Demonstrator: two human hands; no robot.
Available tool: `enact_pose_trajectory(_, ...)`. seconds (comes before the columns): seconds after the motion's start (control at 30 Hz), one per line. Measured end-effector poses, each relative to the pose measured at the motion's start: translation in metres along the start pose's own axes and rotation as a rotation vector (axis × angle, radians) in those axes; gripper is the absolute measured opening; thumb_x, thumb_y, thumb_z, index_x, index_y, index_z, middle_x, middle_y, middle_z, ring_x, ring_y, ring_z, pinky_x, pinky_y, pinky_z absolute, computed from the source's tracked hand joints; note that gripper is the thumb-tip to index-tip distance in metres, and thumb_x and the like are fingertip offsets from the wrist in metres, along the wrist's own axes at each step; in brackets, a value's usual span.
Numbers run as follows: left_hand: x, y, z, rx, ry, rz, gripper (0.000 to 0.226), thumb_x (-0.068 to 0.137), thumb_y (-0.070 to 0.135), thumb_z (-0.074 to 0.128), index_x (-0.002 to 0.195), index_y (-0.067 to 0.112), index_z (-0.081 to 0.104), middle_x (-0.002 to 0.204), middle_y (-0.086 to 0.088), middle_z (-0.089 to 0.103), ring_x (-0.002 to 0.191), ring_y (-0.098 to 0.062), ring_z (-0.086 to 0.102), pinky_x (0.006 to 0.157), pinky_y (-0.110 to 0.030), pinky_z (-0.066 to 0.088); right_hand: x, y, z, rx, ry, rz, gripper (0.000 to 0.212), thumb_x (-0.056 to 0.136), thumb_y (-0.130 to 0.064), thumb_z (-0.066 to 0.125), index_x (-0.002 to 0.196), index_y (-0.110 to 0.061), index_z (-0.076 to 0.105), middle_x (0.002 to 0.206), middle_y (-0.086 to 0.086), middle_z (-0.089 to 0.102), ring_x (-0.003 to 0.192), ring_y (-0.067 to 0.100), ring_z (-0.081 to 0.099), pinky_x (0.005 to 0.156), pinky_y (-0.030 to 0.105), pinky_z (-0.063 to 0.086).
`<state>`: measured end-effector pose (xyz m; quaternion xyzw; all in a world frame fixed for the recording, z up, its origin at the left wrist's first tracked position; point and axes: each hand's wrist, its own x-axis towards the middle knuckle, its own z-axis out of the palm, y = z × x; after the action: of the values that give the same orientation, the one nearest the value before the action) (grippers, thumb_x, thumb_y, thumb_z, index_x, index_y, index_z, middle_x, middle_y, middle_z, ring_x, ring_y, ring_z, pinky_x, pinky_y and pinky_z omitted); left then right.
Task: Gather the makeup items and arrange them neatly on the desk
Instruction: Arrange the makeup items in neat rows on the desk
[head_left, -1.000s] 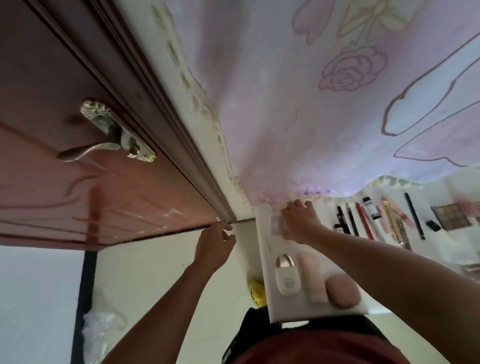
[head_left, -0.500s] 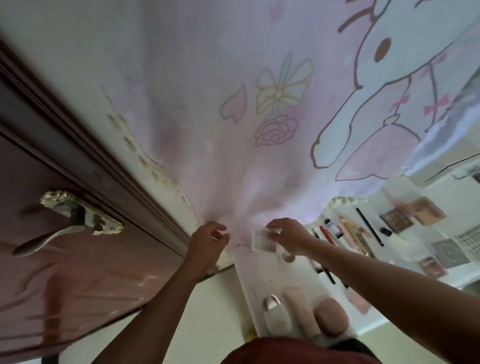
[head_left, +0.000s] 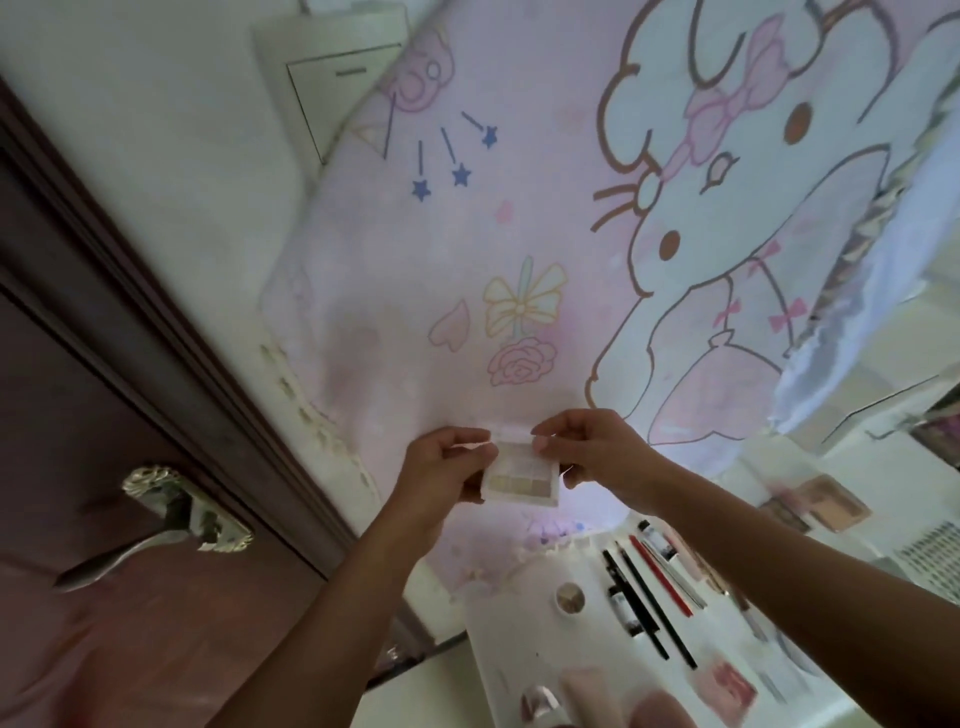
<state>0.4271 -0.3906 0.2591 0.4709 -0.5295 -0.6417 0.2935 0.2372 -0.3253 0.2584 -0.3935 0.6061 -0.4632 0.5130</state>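
Note:
Both hands hold a small white eyeshadow palette up in front of the pink cartoon curtain. My left hand grips its left edge and my right hand pinches its top right corner. Below, on the white desk, lie a small round pot, several pencils and liners in a row, a pink compact, a white bottle and pink tubes at the near edge, and brown palettes at the far right.
A dark wooden door with an ornate metal handle fills the left side. The pink cartoon curtain hangs behind the desk. A white mesh object sits at the right edge.
My left hand has come across from the door edge to take the palette's left side. The palette has been lifted higher off the desk, and the view has tilted upward.

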Motion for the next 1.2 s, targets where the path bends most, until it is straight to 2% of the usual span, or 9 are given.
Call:
enact_pose_trajectory(0.2, -0.01, 0.02, -0.007, -0.228, 0.046, -0.063, 0.014, 0.086, -0.001, 0.064, 0.1, 0.003, 0.065, 0.077, -0.01, 0.066, 0.058, -0.017, 0.062, 0.046, -0.023, 0.049, -0.015, -0.018, -0.005, -0.054, -0.129, -0.097, 0.037, 0.083, -0.009, 0.074, 0.119, -0.011, 0.064, 0.104, 0.003, 0.073, 0.092, 0.019, 0.07, 0.076, 0.028, 0.055)
enact_pose_trajectory(0.33, -0.02, 0.021, -0.008, -0.282, 0.016, -0.076, 0.01, 0.087, -0.002, 0.063, 0.096, 0.003, 0.064, 0.074, -0.01, 0.065, 0.052, -0.013, 0.063, 0.048, -0.024, 0.051, -0.028, -0.018, -0.002, -0.144, -0.179, -0.122, 0.053, 0.074, -0.007, 0.081, 0.124, -0.013, 0.063, 0.105, 0.004, 0.075, 0.101, 0.015, 0.07, 0.09, 0.027, 0.054)
enact_pose_trajectory(0.53, -0.029, 0.018, -0.012, -0.357, -0.067, -0.066, 0.016, 0.088, -0.003, 0.061, 0.104, -0.005, 0.062, 0.086, -0.014, 0.066, 0.063, -0.016, 0.067, 0.057, -0.025, 0.056, -0.034, -0.012, 0.003, -0.074, -0.084, -0.152, 0.046, 0.071, -0.004, 0.082, 0.115, -0.007, 0.069, 0.093, 0.006, 0.076, 0.08, 0.016, 0.07, 0.073, 0.024, 0.054)
enact_pose_trajectory(0.63, -0.031, 0.018, -0.016, -0.405, -0.108, 0.003, 0.016, 0.085, 0.0, 0.062, 0.101, -0.004, 0.063, 0.092, -0.014, 0.067, 0.075, -0.019, 0.067, 0.069, -0.027, 0.059, -0.035, -0.013, 0.005, -0.027, -0.048, -0.146, 0.035, 0.077, -0.01, 0.078, 0.111, -0.009, 0.071, 0.094, 0.003, 0.076, 0.085, 0.014, 0.071, 0.073, 0.023, 0.055)
enact_pose_trajectory(0.77, -0.033, 0.016, -0.02, -0.322, -0.128, 0.076, 0.042, 0.065, 0.005, 0.076, 0.104, -0.001, 0.065, 0.098, -0.015, 0.065, 0.089, -0.024, 0.065, 0.092, -0.035, 0.054, -0.036, -0.012, 0.007, 0.043, -0.013, -0.115, 0.047, 0.064, -0.03, 0.079, 0.106, -0.01, 0.072, 0.096, 0.007, 0.076, 0.093, 0.021, 0.072, 0.076, 0.028, 0.055)
enact_pose_trajectory(0.87, -0.036, 0.012, -0.02, -0.231, -0.127, 0.083, 0.045, 0.061, 0.005, 0.079, 0.105, 0.003, 0.067, 0.101, -0.016, 0.065, 0.094, -0.023, 0.063, 0.102, -0.038, 0.048, -0.038, -0.01, 0.009, 0.02, -0.024, -0.126, 0.046, 0.065, -0.031, 0.079, 0.106, -0.01, 0.073, 0.095, 0.007, 0.076, 0.093, 0.021, 0.072, 0.076, 0.028, 0.056)
enact_pose_trajectory(0.97, -0.037, 0.008, -0.021, -0.224, -0.135, 0.085, 0.049, 0.059, 0.005, 0.082, 0.106, 0.003, 0.067, 0.097, -0.013, 0.07, 0.093, -0.02, 0.066, 0.101, -0.035, 0.049, -0.04, -0.007, 0.01, -0.04, -0.042, -0.152, 0.035, 0.076, -0.022, 0.078, 0.108, -0.009, 0.073, 0.094, 0.005, 0.076, 0.089, 0.019, 0.071, 0.076, 0.026, 0.056)
enact_pose_trajectory(1.1, -0.038, 0.003, -0.02, -0.254, -0.142, 0.099, 0.049, 0.057, 0.003, 0.076, 0.105, 0.004, 0.067, 0.093, -0.008, 0.074, 0.088, -0.017, 0.068, 0.087, -0.026, 0.055, -0.042, -0.006, 0.007, -0.097, -0.055, -0.185, 0.049, 0.064, -0.032, 0.08, 0.108, -0.01, 0.074, 0.089, 0.006, 0.076, 0.078, 0.023, 0.07, 0.075, 0.022, 0.054)
enact_pose_trajectory(1.2, -0.039, 0.001, -0.019, -0.252, -0.146, 0.114, 0.052, 0.056, 0.001, 0.077, 0.107, 0.004, 0.067, 0.096, -0.01, 0.072, 0.09, -0.02, 0.067, 0.081, -0.024, 0.055, -0.042, -0.006, 0.004, -0.106, -0.083, -0.184, 0.039, 0.071, -0.016, 0.081, 0.109, -0.008, 0.073, 0.089, 0.008, 0.076, 0.077, 0.016, 0.071, 0.075, 0.019, 0.052)
